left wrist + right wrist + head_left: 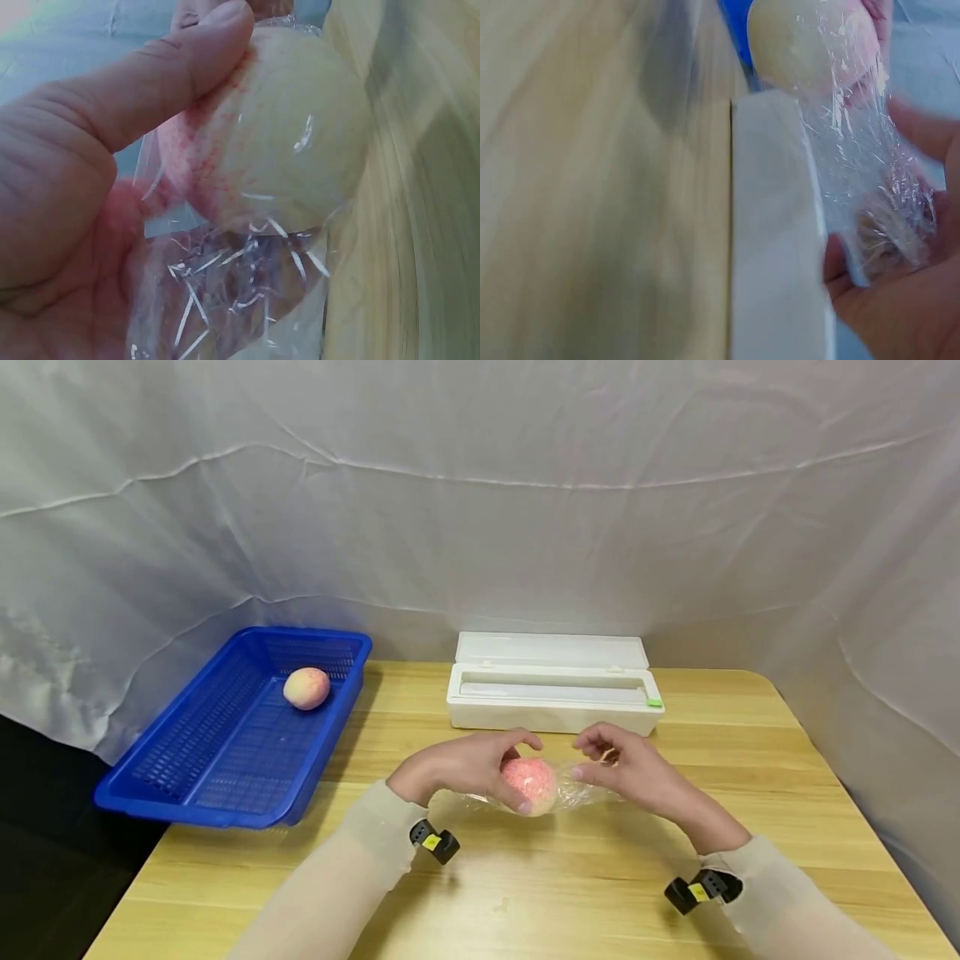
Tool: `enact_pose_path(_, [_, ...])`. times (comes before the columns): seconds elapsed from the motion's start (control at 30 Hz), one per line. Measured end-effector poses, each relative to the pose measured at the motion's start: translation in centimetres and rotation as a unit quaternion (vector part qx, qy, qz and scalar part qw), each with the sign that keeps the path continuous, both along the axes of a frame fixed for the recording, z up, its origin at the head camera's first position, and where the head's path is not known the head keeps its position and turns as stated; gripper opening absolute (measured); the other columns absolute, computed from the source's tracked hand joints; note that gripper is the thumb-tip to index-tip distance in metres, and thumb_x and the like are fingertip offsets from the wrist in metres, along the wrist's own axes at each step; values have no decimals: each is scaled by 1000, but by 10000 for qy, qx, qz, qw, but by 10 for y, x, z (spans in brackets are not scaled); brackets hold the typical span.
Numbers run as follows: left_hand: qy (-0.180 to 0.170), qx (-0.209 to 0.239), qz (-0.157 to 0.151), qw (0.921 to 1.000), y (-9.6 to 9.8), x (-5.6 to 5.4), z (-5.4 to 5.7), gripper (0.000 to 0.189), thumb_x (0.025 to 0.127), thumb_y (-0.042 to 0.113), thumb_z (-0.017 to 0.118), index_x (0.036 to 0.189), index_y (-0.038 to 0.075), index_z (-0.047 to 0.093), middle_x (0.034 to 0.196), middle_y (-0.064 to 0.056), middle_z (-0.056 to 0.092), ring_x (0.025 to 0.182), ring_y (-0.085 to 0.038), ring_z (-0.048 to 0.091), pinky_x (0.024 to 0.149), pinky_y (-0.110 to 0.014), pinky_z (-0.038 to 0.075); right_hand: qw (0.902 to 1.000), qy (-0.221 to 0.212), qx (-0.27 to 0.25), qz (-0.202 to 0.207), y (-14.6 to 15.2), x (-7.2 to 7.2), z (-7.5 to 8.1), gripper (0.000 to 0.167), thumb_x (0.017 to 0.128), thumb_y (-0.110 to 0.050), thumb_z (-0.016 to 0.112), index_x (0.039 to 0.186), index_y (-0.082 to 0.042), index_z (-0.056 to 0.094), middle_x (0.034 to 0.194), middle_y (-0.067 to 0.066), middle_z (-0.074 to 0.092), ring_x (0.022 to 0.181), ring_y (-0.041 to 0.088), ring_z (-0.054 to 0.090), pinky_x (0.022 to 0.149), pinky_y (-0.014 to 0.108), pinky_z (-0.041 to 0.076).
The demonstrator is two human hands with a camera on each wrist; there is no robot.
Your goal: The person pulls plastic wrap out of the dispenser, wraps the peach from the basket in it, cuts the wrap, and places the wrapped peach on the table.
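Over the front middle of the table, my left hand grips a pink and cream peach, thumb on the near side and fingers behind. Clear plastic film covers the peach, and its crinkled loose ends stick out on both sides. To the right, my right hand is at the film's loose end, thumb and fingers apart and bent. In the right wrist view, that tail of film runs from the peach down into the palm, between thumb and fingers.
Behind the hands stands a white film dispenser box with its lid raised and a small green piece at its right end. At left, a blue plastic basket holds another peach. Grey cloth hangs behind the table.
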State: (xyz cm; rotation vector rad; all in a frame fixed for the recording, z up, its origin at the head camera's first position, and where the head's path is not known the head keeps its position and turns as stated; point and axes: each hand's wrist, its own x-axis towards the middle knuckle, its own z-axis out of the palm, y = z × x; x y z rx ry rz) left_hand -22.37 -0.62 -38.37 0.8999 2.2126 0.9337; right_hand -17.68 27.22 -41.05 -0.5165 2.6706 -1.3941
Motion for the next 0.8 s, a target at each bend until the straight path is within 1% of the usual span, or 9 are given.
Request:
enact_pose_path(0.1, [117,3,36,9999,1,0,0,73,79,31,94,142,15,60,112,7,70,99,-10,66,89,-30,55,9989,-211,258,317,-4,-3,3,31,99,-28,76,125,-12,74,111,5,72,99,20,62,82,29,53])
enact_pose_path(0.23, [303,43,-4,9995,1,0,-3,59,78,29,95,130,17,68,110,12,70,97,-8,66,88,-27,54,9983,-342,368,295,-5,-5,6,11,98,-25,77,98,-14,82,93,-2,77,84,14,64,73,27,54])
enact_pose_path(0.3, [350,26,33,9994,0,0,-4,60,78,29,95,130,17,67,110,12,70,97,-8,65,89,-27,54,9984,-346,396,209,-2,-6,8,11,97,-23,77,93,-13,81,88,-2,76,80,13,61,70,26,53])
enact_pose_path(0.37, [395,-1,75,9992,0,0,-4,62,77,29,96,131,18,66,111,12,70,99,-7,65,90,-28,54,9984,-334,441,115,2,-5,10,11,97,-22,77,93,-12,80,87,0,75,77,13,59,69,26,51])
enact_pose_path(0.47, [486,-56,95,9988,1,0,-5,66,77,29,96,133,16,65,114,11,70,101,-7,65,93,-27,53,9977,-125,656,-105,3,-2,16,12,98,-24,77,101,-12,78,92,0,74,82,16,61,73,30,52])
enact_pose_path(0.57, [663,-87,47,9978,3,0,-4,71,77,27,96,137,13,63,119,7,70,103,-7,64,95,-27,52,9938,216,1075,-172,-3,2,22,27,97,-34,77,114,-14,76,107,2,75,100,23,66,86,42,55])
enact_pose_path(0.67, [825,-54,-42,9966,7,2,-3,78,77,27,96,142,9,57,123,2,69,104,-8,64,96,-26,53,9889,324,1444,168,-15,5,27,51,96,-49,76,129,-11,70,126,8,73,120,32,66,97,55,54])
enact_pose_path(0.73, [919,-10,-129,9957,10,4,-2,83,77,26,96,145,8,53,125,-2,69,105,-9,64,96,-26,53,9870,147,1533,458,-22,4,29,63,94,-55,75,136,-9,66,132,12,70,125,36,64,99,58,55])
enact_pose_path(0.8, [1009,-1,-180,9947,13,7,0,90,77,26,97,149,8,47,126,-2,68,105,-9,64,96,-25,53,9861,-86,1502,700,-27,3,28,68,94,-54,75,140,-6,62,134,13,70,125,35,65,100,56,55])
